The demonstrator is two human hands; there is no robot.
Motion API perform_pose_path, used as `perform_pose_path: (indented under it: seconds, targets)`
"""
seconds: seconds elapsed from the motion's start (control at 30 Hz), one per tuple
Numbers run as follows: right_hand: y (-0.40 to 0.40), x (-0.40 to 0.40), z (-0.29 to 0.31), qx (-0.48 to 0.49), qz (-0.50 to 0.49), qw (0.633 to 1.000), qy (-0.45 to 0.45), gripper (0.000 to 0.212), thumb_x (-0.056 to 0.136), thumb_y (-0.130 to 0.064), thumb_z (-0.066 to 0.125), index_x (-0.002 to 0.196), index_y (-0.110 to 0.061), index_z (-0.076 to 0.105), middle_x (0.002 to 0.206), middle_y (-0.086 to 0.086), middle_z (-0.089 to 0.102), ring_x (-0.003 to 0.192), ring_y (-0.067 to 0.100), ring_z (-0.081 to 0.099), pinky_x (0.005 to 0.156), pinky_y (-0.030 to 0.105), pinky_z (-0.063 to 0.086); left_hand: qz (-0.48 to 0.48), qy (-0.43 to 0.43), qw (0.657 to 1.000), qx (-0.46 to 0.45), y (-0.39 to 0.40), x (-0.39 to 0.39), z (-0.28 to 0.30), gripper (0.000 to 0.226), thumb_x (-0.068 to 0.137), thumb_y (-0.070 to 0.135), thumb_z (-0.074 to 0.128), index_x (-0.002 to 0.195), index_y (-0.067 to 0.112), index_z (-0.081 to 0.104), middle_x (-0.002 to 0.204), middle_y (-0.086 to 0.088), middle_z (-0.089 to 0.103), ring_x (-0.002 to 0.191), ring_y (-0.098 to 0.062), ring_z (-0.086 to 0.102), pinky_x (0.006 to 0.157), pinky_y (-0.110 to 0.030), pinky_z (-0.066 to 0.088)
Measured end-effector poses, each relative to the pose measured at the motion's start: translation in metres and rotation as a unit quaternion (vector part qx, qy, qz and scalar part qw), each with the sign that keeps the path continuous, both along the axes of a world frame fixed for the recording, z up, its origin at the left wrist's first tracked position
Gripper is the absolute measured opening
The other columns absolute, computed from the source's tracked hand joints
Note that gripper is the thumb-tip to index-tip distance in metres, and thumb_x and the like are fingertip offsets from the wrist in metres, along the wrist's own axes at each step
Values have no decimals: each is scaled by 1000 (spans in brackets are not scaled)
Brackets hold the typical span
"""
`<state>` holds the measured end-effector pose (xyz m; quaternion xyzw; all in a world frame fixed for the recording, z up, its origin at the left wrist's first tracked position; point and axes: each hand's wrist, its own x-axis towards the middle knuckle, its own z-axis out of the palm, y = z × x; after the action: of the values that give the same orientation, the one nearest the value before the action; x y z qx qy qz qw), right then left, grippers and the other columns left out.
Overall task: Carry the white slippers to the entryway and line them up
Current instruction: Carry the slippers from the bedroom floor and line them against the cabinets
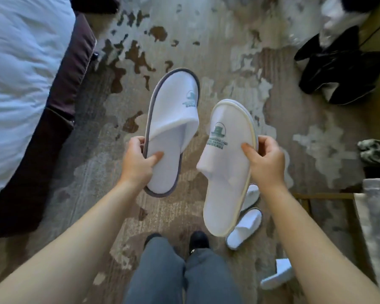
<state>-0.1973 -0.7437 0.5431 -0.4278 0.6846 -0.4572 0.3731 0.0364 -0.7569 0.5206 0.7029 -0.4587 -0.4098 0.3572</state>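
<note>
White terry slippers, 2 in hand, held above the patterned carpet (206, 51) beside the bed (20, 62). Left hand (138, 161) pinches the grey-trimmed slipper (171, 119) at its side edge, thumb on the insole, fingers curled beneath. Right hand (266, 159) likewise clamps the cream-trimmed slipper (226, 163). At least 2 more slippers (one grey-trimmed (245, 229)) lie on the floor at right. Carrying well likely means keeping toes forward and mates paired.
</note>
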Motion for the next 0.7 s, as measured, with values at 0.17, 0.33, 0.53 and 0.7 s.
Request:
perform_pose_path:
  seconds: [0.17, 0.33, 0.53, 0.7]
  targets:
    - [32, -36, 36, -21, -129, 991, 24, 21, 79, -13, 63, 73, -28, 49, 76, 4, 57, 68, 18, 52, 62, 24, 47, -138, -15, 990, -14, -23, -57, 34, 24, 79, 17, 64, 88, 19, 42, 76, 13, 49, 68, 0, 48, 51, -19, 36]
    - [89, -51, 58, -38, -322, 945, 41, 21, 78, -15, 63, 74, -30, 49, 74, -7, 57, 67, 7, 53, 56, 12, 43, -317, 3, 948, -4, -37, -111, 50, 25, 78, 18, 65, 75, 26, 42, 75, 9, 50, 68, -9, 50, 58, -32, 43]
    - [224, -20, 79, -17, -599, 799, 58, 13, 78, -16, 63, 87, -12, 56, 75, -2, 58, 66, 10, 53, 58, 16, 44, -577, 9, 817, -2, 20, -185, 71, 24, 78, 21, 65, 76, 28, 42, 76, 9, 52, 69, -6, 51, 50, -25, 38]
    - [351, 54, 92, 18, -753, 653, 81, 12, 79, -21, 62, 78, -16, 51, 66, -6, 52, 58, 7, 48, 42, 7, 35, -742, 19, 670, -2, 137, -214, 81, 22, 78, 21, 64, 88, 21, 45, 77, 10, 52, 70, -6, 50, 51, -24, 35]
